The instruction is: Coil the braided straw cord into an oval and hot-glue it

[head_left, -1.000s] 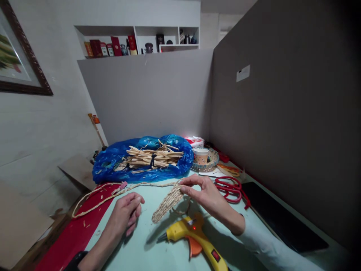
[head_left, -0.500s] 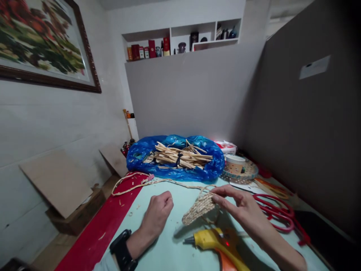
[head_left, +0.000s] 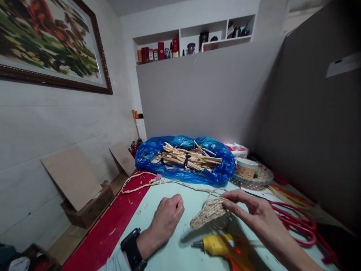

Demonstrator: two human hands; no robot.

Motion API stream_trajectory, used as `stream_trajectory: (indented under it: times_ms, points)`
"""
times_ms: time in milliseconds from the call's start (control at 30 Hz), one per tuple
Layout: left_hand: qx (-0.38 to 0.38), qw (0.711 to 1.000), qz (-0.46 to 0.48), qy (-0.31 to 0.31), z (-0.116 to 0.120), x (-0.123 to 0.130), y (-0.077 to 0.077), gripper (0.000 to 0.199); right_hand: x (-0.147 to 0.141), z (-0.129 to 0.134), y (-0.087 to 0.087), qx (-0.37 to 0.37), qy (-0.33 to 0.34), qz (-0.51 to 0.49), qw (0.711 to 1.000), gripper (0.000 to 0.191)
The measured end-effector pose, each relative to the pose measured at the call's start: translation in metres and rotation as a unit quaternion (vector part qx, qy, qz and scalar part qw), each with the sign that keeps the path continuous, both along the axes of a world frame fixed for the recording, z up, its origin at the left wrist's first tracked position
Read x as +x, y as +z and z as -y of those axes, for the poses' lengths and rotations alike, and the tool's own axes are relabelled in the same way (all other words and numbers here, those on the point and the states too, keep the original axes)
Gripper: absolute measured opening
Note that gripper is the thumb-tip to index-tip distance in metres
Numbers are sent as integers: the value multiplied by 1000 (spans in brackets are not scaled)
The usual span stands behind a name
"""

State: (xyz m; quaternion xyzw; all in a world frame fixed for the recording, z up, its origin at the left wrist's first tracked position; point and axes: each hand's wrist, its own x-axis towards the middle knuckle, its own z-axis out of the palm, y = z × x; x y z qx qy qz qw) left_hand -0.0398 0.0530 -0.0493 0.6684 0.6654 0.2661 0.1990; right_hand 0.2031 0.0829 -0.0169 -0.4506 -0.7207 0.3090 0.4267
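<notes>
Right hand (head_left: 258, 213) pinches a beige, coiled straw oval (head_left: 208, 214), lower centre; rows appear joined, pale straw cord (head_left: 183, 183) lies loose. Left hand (head_left: 168, 214): curled fist, contents unseen.

straw (head_left: 194, 159) in bag (head_left: 194, 177) | basket (head_left: 265, 176) right of bag | glue gun (head_left: 218, 244) before woven piece (head_left: 210, 213)

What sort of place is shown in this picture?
Probably a small craft workspace: a woven piece, a yellow glue gun, and straw-like strips bundled on a blue plastic bag.
</notes>
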Motion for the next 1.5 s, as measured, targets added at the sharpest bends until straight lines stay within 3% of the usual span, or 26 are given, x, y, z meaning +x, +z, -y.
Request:
stream_trajectory:
  times_ms: [167,433,700,900,1067,1300,1500]
  points:
    - [12,1000,2,-13,3,-6,5,34,1,-1,2,0,-1,6,1000,33]
    - [31,998,-42,-44,36,-38,14,32,2,-1,4,8,20,-25,999,32]
    - [74,986,-140,-42,58,-100,-11,34,2,0,11,23,18,-48,998,27]
    - [106,968,-206,95,57,-171,-28,38,6,-5,11,21,6,-50,999,30]
    - [134,965,-198,103,49,-206,-42,36,7,-7,8,17,6,-50,999,34]
    - [161,964,-196,78,41,-202,-45,34,5,-6,6,15,20,-43,999,35]
    - [159,964,-205,-57,22,-164,-39,33,3,-2,7,10,29,-37,999,34]
